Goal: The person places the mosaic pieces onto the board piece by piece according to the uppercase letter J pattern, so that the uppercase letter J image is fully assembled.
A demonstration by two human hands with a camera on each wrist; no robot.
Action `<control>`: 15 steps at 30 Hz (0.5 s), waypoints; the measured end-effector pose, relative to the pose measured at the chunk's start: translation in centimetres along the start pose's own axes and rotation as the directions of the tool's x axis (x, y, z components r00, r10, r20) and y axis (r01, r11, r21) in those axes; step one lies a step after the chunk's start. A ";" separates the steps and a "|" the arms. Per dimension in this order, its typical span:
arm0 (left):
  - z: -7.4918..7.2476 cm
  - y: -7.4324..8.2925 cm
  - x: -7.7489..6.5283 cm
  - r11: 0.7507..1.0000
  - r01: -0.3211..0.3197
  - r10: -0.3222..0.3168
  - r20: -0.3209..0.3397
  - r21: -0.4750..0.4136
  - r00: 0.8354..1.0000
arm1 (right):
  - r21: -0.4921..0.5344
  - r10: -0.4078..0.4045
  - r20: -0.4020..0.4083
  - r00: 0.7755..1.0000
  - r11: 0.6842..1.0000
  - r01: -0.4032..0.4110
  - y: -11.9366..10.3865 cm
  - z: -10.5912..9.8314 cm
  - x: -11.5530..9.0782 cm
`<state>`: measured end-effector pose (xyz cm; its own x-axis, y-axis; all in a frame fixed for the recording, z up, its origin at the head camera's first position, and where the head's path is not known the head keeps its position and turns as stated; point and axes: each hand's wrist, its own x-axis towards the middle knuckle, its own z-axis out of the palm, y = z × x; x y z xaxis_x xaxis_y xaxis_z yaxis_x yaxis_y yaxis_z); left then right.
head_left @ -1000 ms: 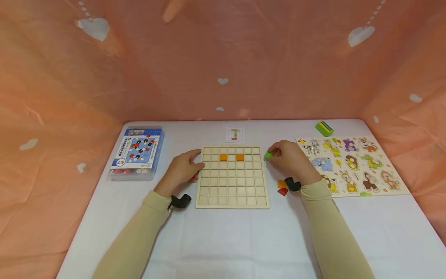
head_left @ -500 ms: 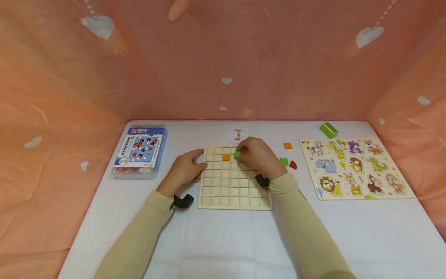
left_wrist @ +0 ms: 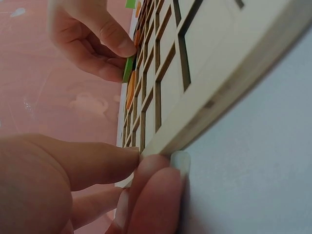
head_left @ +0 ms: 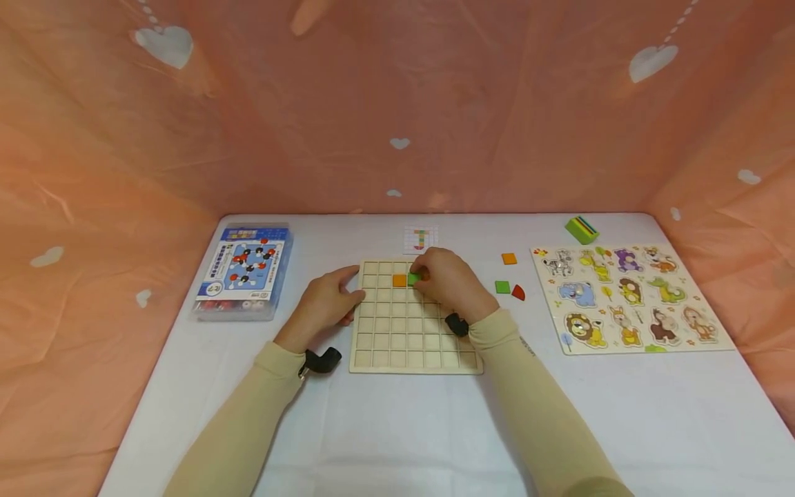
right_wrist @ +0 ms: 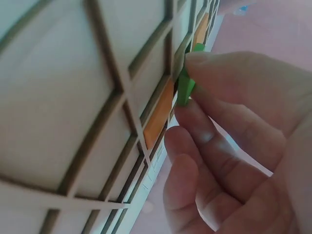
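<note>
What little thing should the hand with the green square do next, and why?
I think the right hand should press the green square down flat between the two orange squares. In the right wrist view, it's pinched and looks tilted, not flat in the board yet. The left hand holds the board's edge, which should help.

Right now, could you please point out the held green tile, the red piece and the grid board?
Held green tile (right_wrist: 185, 89): right wrist view, exposed lower part.
Red piece (head_left: 518, 293): head view, middle of its face.
Grid board (head_left: 415, 325): head view, bare cell near its middle.
</note>
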<state>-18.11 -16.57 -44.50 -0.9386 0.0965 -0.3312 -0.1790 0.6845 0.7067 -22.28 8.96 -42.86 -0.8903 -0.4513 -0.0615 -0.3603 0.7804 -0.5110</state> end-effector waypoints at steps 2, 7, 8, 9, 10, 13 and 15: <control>0.0 0.0 0.0 1.000 -0.005 0.005 0.001 -0.003 1.000 | -0.005 0.001 0.000 1.000 1.000 -0.001 0.0 0.0 0.0; -0.1 0.2 -0.1 1.000 -0.009 0.009 0.003 -0.003 1.000 | -0.007 0.011 0.005 1.000 1.000 -0.011 -0.2 0.1 -0.1; -0.1 0.2 -0.1 1.000 -0.007 0.007 0.001 -0.002 1.000 | -0.007 0.012 0.005 1.000 1.000 -0.012 -0.2 0.1 0.0; -0.1 0.2 -0.1 1.000 -0.003 0.003 0.000 -0.003 1.000 | -0.009 0.010 0.006 1.000 1.000 -0.010 -0.2 0.1 0.0; -0.1 0.3 -0.2 1.000 0.001 -0.001 0.000 -0.006 1.000 | -0.012 0.007 0.005 1.000 1.000 -0.007 -0.3 0.1 0.0; -0.2 0.3 -0.3 1.000 0.007 -0.007 0.002 -0.019 1.000 | -0.015 0.004 0.007 1.000 1.000 -0.004 -0.3 0.1 0.0; -0.2 0.4 -0.3 0.999 0.010 -0.010 0.006 -0.033 1.000 | -0.018 0.004 0.009 1.000 1.000 -0.004 -0.3 0.1 0.0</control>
<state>-17.92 -16.49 -44.03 -0.9350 0.0940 -0.3419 -0.1981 0.6614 0.7234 -22.17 8.64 -42.82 -0.8893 -0.4517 -0.0711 -0.3616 0.7898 -0.4954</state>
